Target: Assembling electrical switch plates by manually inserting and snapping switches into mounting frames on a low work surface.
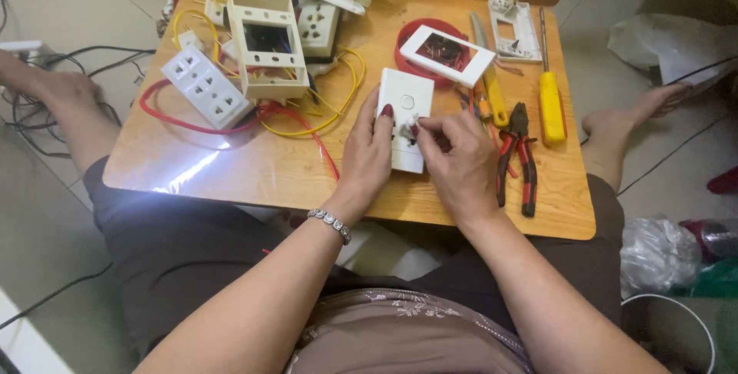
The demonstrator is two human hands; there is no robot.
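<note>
Steadying the white switch plate (405, 109) near the table (254, 170) front edge, left hand (367, 155) clamps it; right hand (453, 157) pinches a small part; pliers (518, 155) lie just beside.

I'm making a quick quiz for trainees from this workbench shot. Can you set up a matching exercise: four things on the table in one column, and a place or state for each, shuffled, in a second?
Things:
1. white switch plate
2. pliers
3. yellow screwdriver
4. white frame

Places or states:
A. resting on a red ring
B. held by both hands
C. by the table's right edge, beyond the pliers
D. lying just right of the right hand

Pairs: 1-B, 2-D, 3-C, 4-A
</note>
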